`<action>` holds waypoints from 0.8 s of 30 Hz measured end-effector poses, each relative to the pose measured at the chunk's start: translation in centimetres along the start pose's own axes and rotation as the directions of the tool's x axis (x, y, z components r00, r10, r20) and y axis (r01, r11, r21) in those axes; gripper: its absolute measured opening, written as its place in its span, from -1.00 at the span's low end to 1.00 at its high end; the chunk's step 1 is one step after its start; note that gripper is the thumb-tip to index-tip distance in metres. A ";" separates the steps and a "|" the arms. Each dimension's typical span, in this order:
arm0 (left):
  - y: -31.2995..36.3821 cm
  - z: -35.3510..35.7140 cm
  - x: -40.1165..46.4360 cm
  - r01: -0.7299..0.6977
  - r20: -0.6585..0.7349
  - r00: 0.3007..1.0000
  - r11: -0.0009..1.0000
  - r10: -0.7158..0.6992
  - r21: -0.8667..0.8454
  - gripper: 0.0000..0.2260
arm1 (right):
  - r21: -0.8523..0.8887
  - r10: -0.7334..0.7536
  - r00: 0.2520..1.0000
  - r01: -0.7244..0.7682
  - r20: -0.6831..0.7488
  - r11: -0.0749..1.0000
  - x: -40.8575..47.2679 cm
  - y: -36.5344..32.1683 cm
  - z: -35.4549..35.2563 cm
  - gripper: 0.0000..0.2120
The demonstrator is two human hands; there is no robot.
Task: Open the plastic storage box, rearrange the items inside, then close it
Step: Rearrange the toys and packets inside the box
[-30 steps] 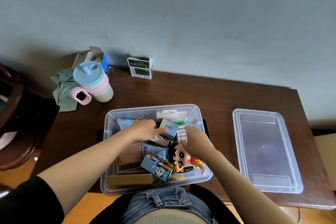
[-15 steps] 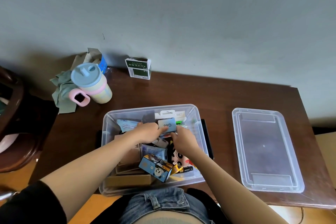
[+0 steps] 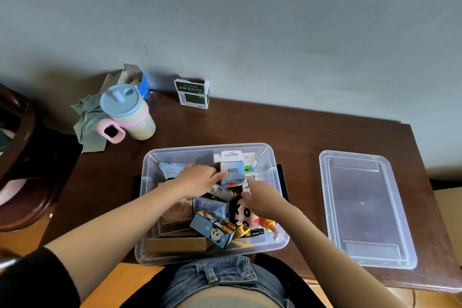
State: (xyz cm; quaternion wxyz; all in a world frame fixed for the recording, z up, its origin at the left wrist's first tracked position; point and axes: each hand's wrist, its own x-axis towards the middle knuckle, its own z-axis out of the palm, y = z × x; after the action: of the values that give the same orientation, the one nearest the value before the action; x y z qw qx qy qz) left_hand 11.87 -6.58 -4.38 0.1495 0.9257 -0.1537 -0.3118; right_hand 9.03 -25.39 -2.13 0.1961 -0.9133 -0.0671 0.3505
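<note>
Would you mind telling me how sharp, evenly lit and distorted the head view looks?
Head view: soft, even light; the Q88 box print is legible; wide-angle bending curves the table edge; the clear lid shows mild sheen, no harsh glare.

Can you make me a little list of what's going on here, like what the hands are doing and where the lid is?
box: clear plastic storage box, open, full of small items
lid: clear lid flat on the table, right of the box
left hand: left hand holds the small blue box marked Q88
right hand: right hand reaches in beside the cartoon doll; its fingers are hidden
also on table: lidded cup, green carton
</note>
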 end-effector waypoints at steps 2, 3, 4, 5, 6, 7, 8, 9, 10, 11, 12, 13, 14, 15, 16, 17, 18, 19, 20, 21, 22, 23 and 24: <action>-0.7 -0.3 -1.1 -0.053 -0.084 0.995 0.998 0.050 -0.028 -0.65 | -0.045 -0.037 0.997 0.040 0.072 0.998 -0.8 0.3 -0.5 -0.71; -1.2 -0.3 -1.8 -0.077 -0.146 0.987 0.993 0.063 -0.094 -0.70 | -0.075 -0.062 0.991 0.071 0.117 0.995 -1.1 0.4 -0.7 -0.68; -1.5 -0.4 -2.5 -0.103 -0.206 0.976 0.978 0.065 -0.181 -0.74 | -0.115 -0.084 0.984 0.102 0.154 0.988 -1.2 0.5 -0.7 -0.60; -1.7 -0.4 -3.2 -0.132 -0.252 0.966 0.956 0.064 -0.261 -0.78 | -0.165 -0.101 0.979 0.130 0.175 0.978 -1.3 0.6 -0.6 -0.52; -1.9 -0.4 -4.1 -0.151 -0.279 0.958 0.934 0.058 -0.323 -0.79 | -0.220 -0.109 0.977 0.149 0.183 0.964 -1.3 0.6 -0.4 -0.45; -2.0 -0.4 -4.8 -0.157 -0.293 0.955 0.919 0.047 -0.363 -0.79 | -0.276 -0.108 0.978 0.156 0.180 0.949 -1.2 0.5 0.0 -0.39; -2.1 -0.4 -5.5 -0.150 -0.296 0.955 0.905 0.027 -0.398 -0.79 | -0.329 -0.100 0.980 0.153 0.173 0.932 -1.1 0.4 0.4 -0.33; -2.1 -0.5 -6.1 -0.135 -0.279 0.960 0.886 0.007 -0.444 -0.77 | -0.375 -0.092 0.982 0.148 0.163 0.915 -1.0 0.3 0.8 -0.29; -2.2 -0.6 -6.6 -0.119 -0.230 0.973 0.859 0.002 -0.498 -0.76 | -0.401 -0.087 0.985 0.141 0.149 0.905 -0.9 0.3 1.1 -0.26; -2.3 -0.7 -7.1 -0.107 -0.158 0.987 0.832 0.024 -0.544 -0.73 | -0.408 -0.089 0.987 0.136 0.133 0.903 -0.7 0.3 1.3 -0.26; -2.3 -0.9 -7.6 -0.100 -0.073 0.995 0.817 0.071 -0.568 -0.70 | -0.407 -0.094 0.989 0.133 0.114 0.904 -0.6 0.3 1.3 -0.28; -2.3 -1.0 -8.1 -0.094 0.009 0.993 0.815 0.121 -0.571 -0.67 | -0.413 -0.105 0.990 0.136 0.096 0.901 -0.6 0.3 1.4 -0.29; -2.2 -1.1 -8.5 -0.096 0.071 0.984 0.821 0.164 -0.562 -0.66 | -0.428 -0.119 0.990 0.141 0.078 0.893 -0.6 0.3 1.3 -0.30; -2.1 -1.2 -8.6 -0.110 0.105 0.975 0.831 0.197 -0.545 -0.64 | -0.444 -0.133 0.990 0.143 0.056 0.885 -0.6 0.3 1.2 -0.29; -2.0 -1.2 -8.8 -0.131 0.118 0.968 0.846 0.222 -0.517 -0.62 | -0.451 -0.145 0.989 0.142 0.028 0.881 -0.6 0.3 1.1 -0.28; -1.8 -1.1 -8.9 -0.157 0.122 0.962 0.865 0.242 -0.477 -0.60 | -0.451 -0.154 0.988 0.135 -0.006 0.882 -0.6 0.3 0.9 -0.29; -1.6 -1.0 -8.9 -0.181 0.126 0.958 0.887 0.256 -0.424 -0.59 | -0.449 -0.163 0.986 0.127 -0.043 0.884 -0.7 0.2 0.8 -0.30; -1.4 -0.8 -8.9 -0.200 0.131 0.956 0.912 0.262 -0.359 -0.58 | -0.448 -0.176 0.981 0.123 -0.079 0.885 -0.7 0.1 0.6 -0.33; -1.2 -0.6 -8.9 -0.212 0.133 0.957 0.935 0.258 -0.286 -0.59 | -0.444 -0.195 0.975 0.128 -0.108 0.887 -0.8 0.0 0.5 -0.36; -1.1 -0.3 -9.0 -0.218 0.124 0.961 0.953 0.248 -0.211 -0.61 | -0.432 -0.220 0.967 0.145 -0.130 0.890 -0.9 -0.1 0.5 -0.38; -0.9 0.0 -9.0 -0.223 0.102 0.966 0.964 0.239 -0.145 -0.62 | -0.413 -0.248 0.958 0.170 -0.145 0.895 -1.0 -0.2 0.5 -0.41; -0.7 0.3 -9.0 -0.235 0.068 0.968 0.967 0.242 -0.095 -0.64 | -0.392 -0.277 0.948 0.197 -0.159 0.899 -1.2 -0.2 0.5 -0.42; -0.5 0.5 -9.0 -0.253 0.029 0.966 0.965 0.256 -0.063 -0.66 | -0.370 -0.301 0.937 0.220 -0.177 0.903 -1.4 -0.3 0.5 -0.43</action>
State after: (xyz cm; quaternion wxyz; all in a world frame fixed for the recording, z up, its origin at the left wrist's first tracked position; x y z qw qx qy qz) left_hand 4.82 -2.78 -0.21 0.2128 0.8876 -0.2647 -0.3113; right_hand 7.63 -25.34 -1.47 0.0852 -0.9504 -0.2266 0.1955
